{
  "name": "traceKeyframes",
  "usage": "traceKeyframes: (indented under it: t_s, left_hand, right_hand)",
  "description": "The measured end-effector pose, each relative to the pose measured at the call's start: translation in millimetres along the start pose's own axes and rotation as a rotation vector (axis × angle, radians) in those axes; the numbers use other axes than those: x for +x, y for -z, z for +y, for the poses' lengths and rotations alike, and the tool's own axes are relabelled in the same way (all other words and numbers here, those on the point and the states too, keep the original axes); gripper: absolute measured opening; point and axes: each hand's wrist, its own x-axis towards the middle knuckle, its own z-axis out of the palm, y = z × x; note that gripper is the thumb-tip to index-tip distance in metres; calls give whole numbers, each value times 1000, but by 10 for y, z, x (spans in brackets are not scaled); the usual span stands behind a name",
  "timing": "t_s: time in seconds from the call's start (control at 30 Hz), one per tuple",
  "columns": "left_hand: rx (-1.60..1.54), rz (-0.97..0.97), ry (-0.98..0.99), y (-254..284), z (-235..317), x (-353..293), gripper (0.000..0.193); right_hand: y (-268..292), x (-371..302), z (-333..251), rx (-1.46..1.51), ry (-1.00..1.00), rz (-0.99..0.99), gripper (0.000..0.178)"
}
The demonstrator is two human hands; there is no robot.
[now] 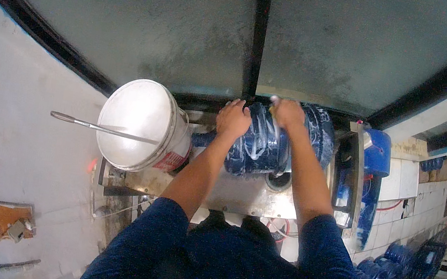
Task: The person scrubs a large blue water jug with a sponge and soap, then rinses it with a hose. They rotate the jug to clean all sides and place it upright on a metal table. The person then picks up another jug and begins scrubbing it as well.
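Note:
A large blue water jug (260, 148) lies on its side across the metal counter (230, 192), its neck toward the left. White foam streaks its ribbed body. My left hand (233, 119) is wrapped over the jug's shoulder, fingers curled on the far side. Farther right, my right hand (288, 114) presses on the top of the jug, closed round a small pale and yellowish thing. That thing is mostly covered by the fingers and slightly blurred, so its kind does not show.
Left of the jug stands a white lidded bucket (134, 124) with a long metal rod (101, 128) across its lid. A round dark opening (279, 181) shows beside the jug. Frosted panes (358, 50) rise behind. At lower right stand several blue jugs (397, 272).

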Motion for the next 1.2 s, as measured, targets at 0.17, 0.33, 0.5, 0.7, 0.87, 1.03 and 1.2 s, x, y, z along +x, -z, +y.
traceKeyframes:
  t_s: [0.17, 0.33, 0.5, 0.7, 0.87, 1.03, 1.2]
  left_hand:
    - [-6, -31, 41, 71, -11, 20, 47]
    - [38, -1, 13, 20, -28, -26, 48]
    - [11, 4, -8, 18, 41, -49, 47]
    - [-32, -11, 53, 71, -60, 52, 46]
    - [-18, 1, 23, 17, -43, 65, 45]
    - [-4, 21, 19, -26, -85, 6, 46]
    - [-10, -29, 27, -14, -56, 103, 46]
  right_hand:
    - [-824, -880, 21, 253, 305, 686, 55]
    - [-1057, -1152, 431, 28, 130, 777, 48]
    - [-401, -140, 518, -140, -36, 574, 47]
    - [-416, -294, 230, 79, 235, 298, 56]
    - [-1225, -1235, 570, -77, 169, 678, 69]
    - [-820, -760, 638, 4, -129, 894, 74]
    - [-246, -72, 749, -71, -183, 440, 58]
